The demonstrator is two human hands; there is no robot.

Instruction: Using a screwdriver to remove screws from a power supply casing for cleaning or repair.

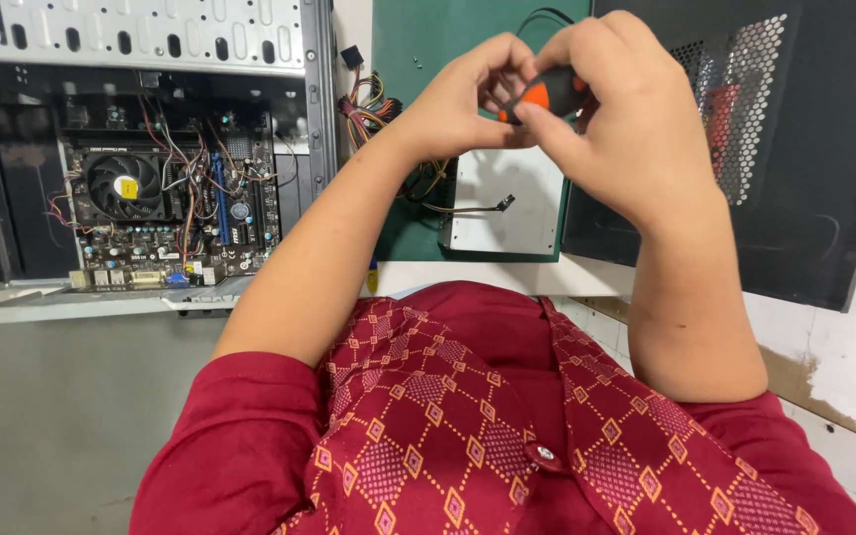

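Held up between both hands: black-and-orange plastic screwdriver handle. Left hand curled on its near side, fingertips pinching. Right hand wrapped over its far side. Below, silver metal box on green mat. Left, open grey computer case.

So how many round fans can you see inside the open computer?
1. The round black fan sits on the motherboard inside the open computer case, on the left. Others may be hidden beyond the picture's edge or behind the case frame.
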